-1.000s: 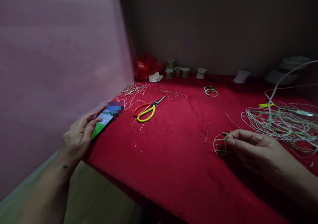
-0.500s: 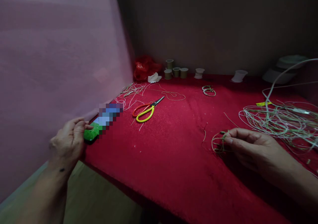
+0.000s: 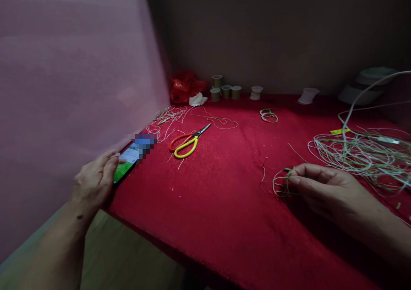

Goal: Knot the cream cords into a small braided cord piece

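Note:
My left hand (image 3: 94, 182) rests at the table's left edge, fingers stretched out, thumb touching the lit screen of a phone (image 3: 128, 163) that lies flat there. My right hand (image 3: 321, 185) lies on the red cloth at the right, thumb and fingers pinched on a small coil of green and cream cord (image 3: 281, 183). A few short cord scraps (image 3: 263, 170) lie just left of the coil.
Scissors with orange and yellow handles (image 3: 186, 141) lie ahead of the phone. Loose string (image 3: 180, 118) is strewn behind them. A big tangle of cord (image 3: 359, 153) fills the right. Spools (image 3: 224, 92), a red bag (image 3: 184, 86) and a small coil (image 3: 268, 115) sit at the back. A pink wall (image 3: 64, 88) borders the left.
My left hand curled over the phone's near end half a second ago and has now stretched out again, thumb on the screen. My right hand has stayed on the cord coil.

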Tool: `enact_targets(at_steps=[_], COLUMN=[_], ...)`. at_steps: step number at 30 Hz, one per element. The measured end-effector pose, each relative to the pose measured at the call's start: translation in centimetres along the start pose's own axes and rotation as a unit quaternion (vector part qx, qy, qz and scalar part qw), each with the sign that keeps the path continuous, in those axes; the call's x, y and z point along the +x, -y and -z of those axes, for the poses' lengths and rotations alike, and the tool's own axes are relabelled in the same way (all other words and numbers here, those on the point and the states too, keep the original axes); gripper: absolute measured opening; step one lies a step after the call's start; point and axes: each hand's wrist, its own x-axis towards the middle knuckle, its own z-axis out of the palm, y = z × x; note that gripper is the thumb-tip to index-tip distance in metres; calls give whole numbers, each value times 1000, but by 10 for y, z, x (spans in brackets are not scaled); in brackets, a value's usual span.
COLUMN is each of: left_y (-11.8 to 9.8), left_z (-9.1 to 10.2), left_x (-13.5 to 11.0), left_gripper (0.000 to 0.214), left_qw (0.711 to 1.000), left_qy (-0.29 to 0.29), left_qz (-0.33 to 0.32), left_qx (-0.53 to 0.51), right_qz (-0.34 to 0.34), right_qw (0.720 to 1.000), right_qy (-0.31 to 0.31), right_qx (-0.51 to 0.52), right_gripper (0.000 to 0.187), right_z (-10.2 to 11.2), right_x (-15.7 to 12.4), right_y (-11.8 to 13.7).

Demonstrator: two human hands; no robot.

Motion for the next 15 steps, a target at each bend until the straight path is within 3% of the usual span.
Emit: enact_targets(at_steps=[2, 5, 15], left_y=[-6, -12, -22], left_z=[4, 8, 15], left_x=[10, 17, -3], left_gripper=[51, 58, 62], left_qw=[1000, 1000, 994], left_qy=[22, 3, -47], left_qz=[5, 9, 76], left_qx=[-10, -26, -57], right_qz=[3, 8, 16], right_qw=[1000, 1000, 1000], right_qy=[0, 0, 12], right_qx=[-1, 2, -3], right_gripper=[40, 39, 35], right_z=[0, 1, 2], right_x=[0, 0, 2], right_y=[-1, -2, -4])
